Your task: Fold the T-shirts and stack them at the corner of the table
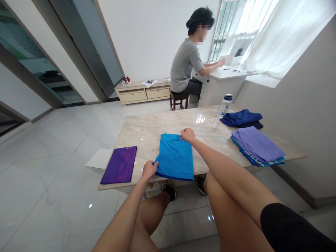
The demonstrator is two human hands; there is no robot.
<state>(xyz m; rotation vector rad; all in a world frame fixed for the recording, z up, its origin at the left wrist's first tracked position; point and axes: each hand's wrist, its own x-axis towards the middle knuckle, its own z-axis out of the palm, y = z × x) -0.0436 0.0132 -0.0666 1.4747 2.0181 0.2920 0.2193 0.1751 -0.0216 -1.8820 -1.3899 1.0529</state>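
Observation:
A bright blue folded cloth (175, 155) lies on the marble-topped table in front of me, its near edge at the table's front edge. My left hand (150, 169) is closed on the cloth's lower left side, thumb and fingers pinching it. At the far right corner, my right hand (187, 134) has its fingers closed on the fabric. To the left, a purple folded cloth (119, 165) lies flat near the table's corner. Whether the blue cloth is a garment I cannot tell.
On the table's right side sit a lavender cloth (258, 143) atop blue ones, a dark blue crumpled cloth (243, 117) and a water bottle (225, 106). Beyond the table (141, 124), a person (185, 64) sits on a stool at a white desk (228, 72). A low cabinet (143, 93) lines the wall.

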